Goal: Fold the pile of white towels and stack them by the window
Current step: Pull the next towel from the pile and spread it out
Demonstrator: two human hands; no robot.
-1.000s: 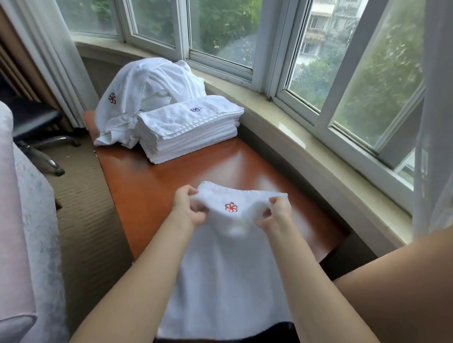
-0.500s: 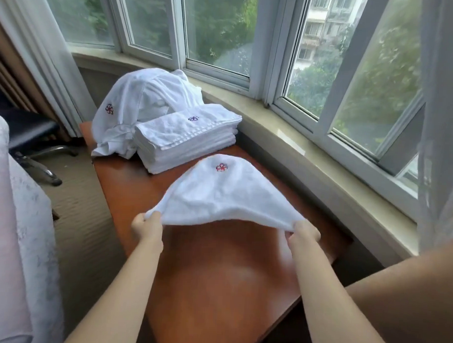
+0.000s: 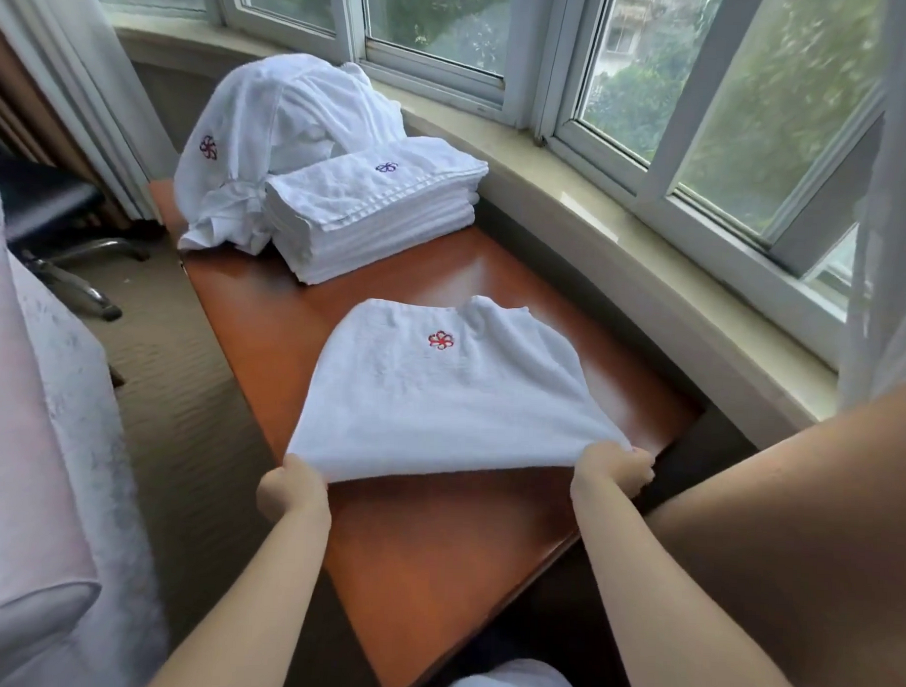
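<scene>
Left hand (image 3: pixel 289 489) grips near-left corner of white towel (image 3: pixel 439 394), lifted edge over the wooden table (image 3: pixel 433 548). Right hand (image 3: pixel 613 469) grips near-right corner. Far behind: loose pile (image 3: pixel 273 131), folded stack (image 3: pixel 373 212) beside window sill (image 3: pixel 649 257).

Soft daylight from the windows (image 3: pixel 629 87) glosses the table (image 3: pixel 434 538); wide-angle bending and slight blur at the edges.
</scene>
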